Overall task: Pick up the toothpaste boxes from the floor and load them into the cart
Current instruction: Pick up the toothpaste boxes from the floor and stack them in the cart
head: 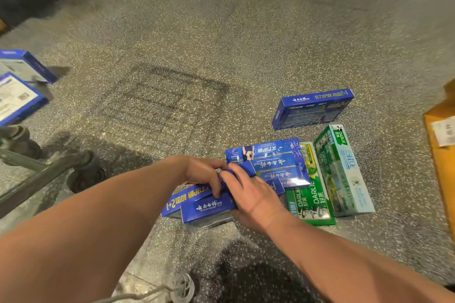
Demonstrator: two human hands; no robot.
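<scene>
At nine o'clock of the view stands the cart [49, 167], of which only a grey frame and one wheel show. Above it, near ten o'clock, lie two blue cartons [17, 96]. I cannot tell whether they are inside the cart or beside it.

A little below the middle, toward five o'clock, the left hand [204, 174] and the right hand [248, 194] are close together, both clamped on a blue stack [209, 206] of about two toothpaste boxes low over the floor [172, 56]. The left fingers curl over its upper edge and the right hand covers its right end. It is not clear whether the stack is lifted or rests on the floor.

At three o'clock from the hands a flat blue pack [270, 162] lies partly upon the green boxes [327, 187]. At one o'clock a single blue box [312, 108] lies apart. A brown carton [440, 155] touches the right border.

I judge these boxes to be light and made of thin card, stiff along the length but easy to dent on the wide faces. The print looks glossy, so stacked boxes may slide on each other. It seems better to hold the stack with the thumb above and the fingers below, or to press on both short ends.
</scene>
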